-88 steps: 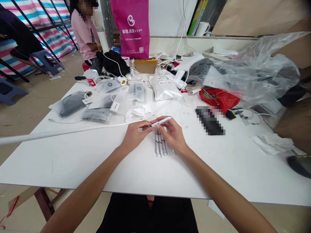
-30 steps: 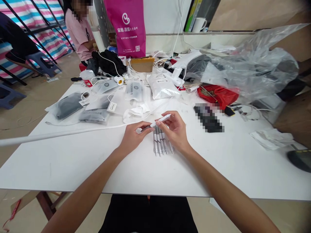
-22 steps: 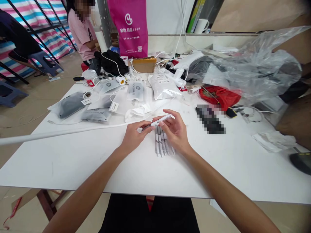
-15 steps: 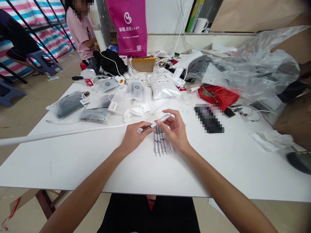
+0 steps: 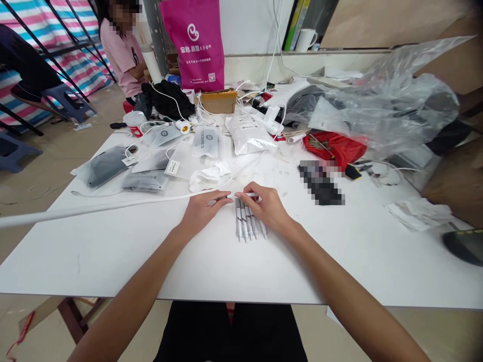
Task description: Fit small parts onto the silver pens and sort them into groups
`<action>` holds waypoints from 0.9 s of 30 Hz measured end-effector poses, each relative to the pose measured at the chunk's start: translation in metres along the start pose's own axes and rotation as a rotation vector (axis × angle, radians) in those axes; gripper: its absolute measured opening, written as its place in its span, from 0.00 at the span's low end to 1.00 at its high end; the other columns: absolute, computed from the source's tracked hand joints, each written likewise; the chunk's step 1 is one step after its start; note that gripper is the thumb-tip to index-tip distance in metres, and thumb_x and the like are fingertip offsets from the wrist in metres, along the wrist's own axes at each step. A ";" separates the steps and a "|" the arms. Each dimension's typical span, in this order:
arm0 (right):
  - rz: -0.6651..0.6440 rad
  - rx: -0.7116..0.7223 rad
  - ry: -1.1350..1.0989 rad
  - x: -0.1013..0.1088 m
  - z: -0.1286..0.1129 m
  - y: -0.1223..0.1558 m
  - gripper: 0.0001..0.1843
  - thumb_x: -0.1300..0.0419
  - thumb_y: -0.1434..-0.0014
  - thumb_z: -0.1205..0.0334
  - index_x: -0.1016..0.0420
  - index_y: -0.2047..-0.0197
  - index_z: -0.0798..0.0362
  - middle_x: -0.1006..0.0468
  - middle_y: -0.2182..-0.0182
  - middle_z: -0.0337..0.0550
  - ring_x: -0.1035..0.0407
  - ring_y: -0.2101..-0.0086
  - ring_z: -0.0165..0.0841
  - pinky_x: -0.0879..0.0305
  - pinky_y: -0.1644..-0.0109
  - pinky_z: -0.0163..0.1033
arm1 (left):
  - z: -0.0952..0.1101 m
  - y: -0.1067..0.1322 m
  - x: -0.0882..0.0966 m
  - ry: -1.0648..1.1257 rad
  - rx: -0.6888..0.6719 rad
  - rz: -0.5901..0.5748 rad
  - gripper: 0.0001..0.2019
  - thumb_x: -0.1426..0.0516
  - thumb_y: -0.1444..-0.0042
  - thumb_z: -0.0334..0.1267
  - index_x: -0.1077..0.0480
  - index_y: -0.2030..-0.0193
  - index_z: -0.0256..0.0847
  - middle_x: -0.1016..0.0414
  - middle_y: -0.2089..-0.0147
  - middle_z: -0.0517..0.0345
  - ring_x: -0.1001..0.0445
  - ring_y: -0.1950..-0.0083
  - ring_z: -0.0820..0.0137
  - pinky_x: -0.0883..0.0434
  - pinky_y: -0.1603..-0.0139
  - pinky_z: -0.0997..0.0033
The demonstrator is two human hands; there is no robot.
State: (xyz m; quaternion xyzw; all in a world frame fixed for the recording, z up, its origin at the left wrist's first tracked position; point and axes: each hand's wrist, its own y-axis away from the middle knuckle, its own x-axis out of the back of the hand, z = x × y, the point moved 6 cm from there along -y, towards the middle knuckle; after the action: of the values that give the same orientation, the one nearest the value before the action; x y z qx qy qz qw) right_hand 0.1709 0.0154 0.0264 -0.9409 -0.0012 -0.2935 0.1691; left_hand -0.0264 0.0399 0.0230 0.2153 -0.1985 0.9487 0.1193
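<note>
Pen (image 5: 247,195) lies crosswise just above the worktop (image 5: 113,241), at the far end of a row of pens (image 5: 247,226) laid side by side. In the head view, the left hand (image 5: 199,211) pinches the dark tip end between thumb and forefinger; the right hand (image 5: 266,208) pinches the white barrel, its palm resting over the right side of the row. Judged from this grip, keep both pinches light and the barrel level, and align parts along one axis so the row is not disturbed. Hidden: the right-hand pens under the palm, the barrel's middle behind the fingertips (image 5: 238,195), and whether tip and barrel are joined.
</note>
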 end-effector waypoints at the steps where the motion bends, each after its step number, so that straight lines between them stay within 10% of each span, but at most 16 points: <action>1: -0.021 0.026 0.025 -0.001 -0.001 0.001 0.20 0.41 0.29 0.40 0.27 0.61 0.49 0.25 0.73 0.37 0.37 0.75 0.30 0.39 0.67 0.39 | 0.001 0.000 0.000 -0.014 -0.039 0.004 0.10 0.31 0.38 0.50 0.14 0.55 0.49 0.12 0.55 0.58 0.15 0.54 0.62 0.21 0.54 0.66; 11: -0.070 0.075 0.049 -0.003 -0.005 0.002 0.18 0.43 0.26 0.47 0.25 0.63 0.50 0.26 0.74 0.37 0.37 0.74 0.30 0.40 0.65 0.39 | 0.008 0.001 0.000 -0.128 -0.353 0.040 0.07 0.33 0.35 0.44 0.16 0.55 0.46 0.13 0.59 0.56 0.16 0.60 0.66 0.22 0.57 0.66; 18: 0.025 0.061 -0.038 0.005 0.000 -0.001 0.13 0.40 0.27 0.49 0.24 0.57 0.49 0.24 0.69 0.39 0.32 0.70 0.32 0.36 0.65 0.38 | 0.001 -0.007 0.007 -0.207 -0.194 0.037 0.17 0.35 0.34 0.48 0.20 0.41 0.46 0.15 0.48 0.52 0.19 0.44 0.58 0.26 0.38 0.56; 27: 0.072 0.089 -0.042 0.012 0.007 -0.003 0.10 0.38 0.29 0.51 0.22 0.54 0.48 0.21 0.63 0.43 0.28 0.65 0.35 0.37 0.72 0.36 | 0.011 -0.009 0.018 -0.053 -0.201 0.128 0.07 0.34 0.34 0.43 0.16 0.55 0.45 0.16 0.56 0.53 0.19 0.52 0.62 0.23 0.49 0.62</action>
State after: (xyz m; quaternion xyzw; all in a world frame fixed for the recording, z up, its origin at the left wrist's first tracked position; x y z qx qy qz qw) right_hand 0.1839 0.0191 0.0289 -0.9379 0.0160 -0.2671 0.2209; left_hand -0.0352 0.0459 0.0434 0.2141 -0.3090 0.9237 0.0740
